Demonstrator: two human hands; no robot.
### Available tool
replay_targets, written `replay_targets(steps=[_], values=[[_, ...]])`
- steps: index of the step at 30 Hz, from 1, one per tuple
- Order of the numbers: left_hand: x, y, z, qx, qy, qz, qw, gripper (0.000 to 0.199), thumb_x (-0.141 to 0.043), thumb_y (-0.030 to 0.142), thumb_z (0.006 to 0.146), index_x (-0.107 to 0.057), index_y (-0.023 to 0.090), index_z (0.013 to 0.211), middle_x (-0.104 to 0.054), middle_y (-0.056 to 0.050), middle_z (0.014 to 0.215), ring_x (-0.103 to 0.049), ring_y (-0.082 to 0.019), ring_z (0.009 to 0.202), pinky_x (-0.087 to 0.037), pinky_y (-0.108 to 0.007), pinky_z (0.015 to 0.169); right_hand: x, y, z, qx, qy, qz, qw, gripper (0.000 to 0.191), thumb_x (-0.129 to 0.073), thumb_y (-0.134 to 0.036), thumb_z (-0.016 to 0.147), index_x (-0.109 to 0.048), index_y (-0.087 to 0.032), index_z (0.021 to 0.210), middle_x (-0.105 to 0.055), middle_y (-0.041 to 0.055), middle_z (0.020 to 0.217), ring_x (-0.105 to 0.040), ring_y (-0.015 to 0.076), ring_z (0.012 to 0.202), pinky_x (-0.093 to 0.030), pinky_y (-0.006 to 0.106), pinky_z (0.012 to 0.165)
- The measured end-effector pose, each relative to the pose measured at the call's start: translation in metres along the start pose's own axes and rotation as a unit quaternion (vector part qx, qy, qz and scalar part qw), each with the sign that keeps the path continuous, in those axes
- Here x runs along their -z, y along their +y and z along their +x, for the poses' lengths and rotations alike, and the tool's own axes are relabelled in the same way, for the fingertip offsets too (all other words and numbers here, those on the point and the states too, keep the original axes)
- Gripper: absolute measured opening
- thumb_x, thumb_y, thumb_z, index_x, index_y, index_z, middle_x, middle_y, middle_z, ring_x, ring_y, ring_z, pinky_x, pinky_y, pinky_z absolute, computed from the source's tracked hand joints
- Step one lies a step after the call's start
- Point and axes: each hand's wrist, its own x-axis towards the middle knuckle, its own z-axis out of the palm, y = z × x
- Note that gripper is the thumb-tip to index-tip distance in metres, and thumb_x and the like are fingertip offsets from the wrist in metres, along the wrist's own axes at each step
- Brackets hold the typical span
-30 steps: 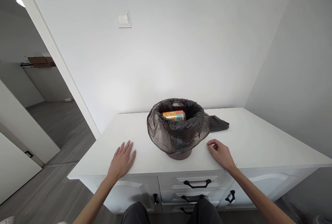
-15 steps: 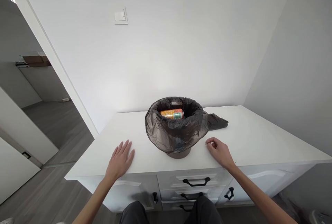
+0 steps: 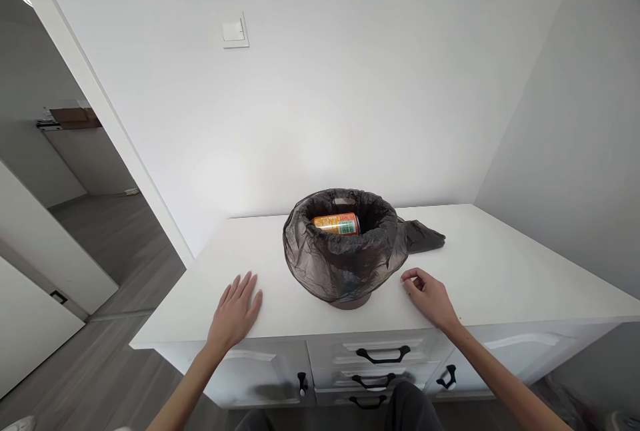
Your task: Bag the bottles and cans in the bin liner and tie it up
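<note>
A small bin (image 3: pixel 350 304) stands on the white cabinet top, lined with a dark translucent bin bag (image 3: pixel 345 264) folded over its rim. An orange drink can (image 3: pixel 339 224) with a barcode lies on its side inside the bin's mouth. To the left of the bin, my left hand (image 3: pixel 234 311) lies flat on the surface, fingers extended and holding nothing. My right hand (image 3: pixel 431 298) rests right of the bin with fingers curled and thumb against the index finger; nothing shows in it. Neither hand touches the bin.
The bag's gathered tail (image 3: pixel 425 237) stretches right along the cabinet top (image 3: pixel 515 271). Black-handled drawers (image 3: pixel 383 354) and doors face me below. A light switch (image 3: pixel 233 31) is on the wall behind, and a doorway opens at left.
The view has shifted slightly, so everything sits a little further right and lower. Both hands, the bin and the can keep their places on the cabinet.
</note>
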Motion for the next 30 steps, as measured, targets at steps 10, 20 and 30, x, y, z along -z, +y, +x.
replay_targets(steps=[10,20,30], values=[[0.001,-0.001,0.000,0.004,-0.007,0.009,1.000,0.064,-0.031,0.052,0.104,-0.043,0.020,0.159,-0.038,-0.006,0.166,-0.027,-0.029,0.157,-0.025,-0.050,0.128,-0.001,-0.003,0.001,-0.016,-0.011,0.009,1.000,0.024,-0.052,-0.041,0.082,-0.068,-0.025,0.090,-0.067,0.0001,0.070,-0.060,0.0211,0.066,-0.046,0.033,0.067],[0.041,0.023,0.017,0.052,-0.077,-0.190,0.977,0.071,-0.042,0.060,0.098,-0.048,0.015,0.153,-0.033,-0.016,0.168,-0.033,-0.037,0.154,-0.030,-0.055,0.124,0.038,-0.070,0.029,-0.102,-0.152,0.323,0.929,0.048,-0.060,-0.068,0.089,-0.070,-0.023,0.101,-0.074,0.0092,0.107,-0.071,0.0223,0.084,-0.057,0.034,0.073],[0.170,0.154,0.095,0.059,-0.188,-0.641,0.742,0.070,-0.056,0.074,0.089,-0.066,0.023,0.136,-0.072,-0.010,0.133,-0.068,-0.028,0.120,-0.053,-0.039,0.104,0.071,-0.185,0.067,-0.115,-0.227,0.382,0.889,0.033,-0.076,-0.054,0.085,-0.070,-0.023,0.094,-0.079,0.0080,0.097,-0.074,0.0245,0.088,-0.063,0.036,0.076]])
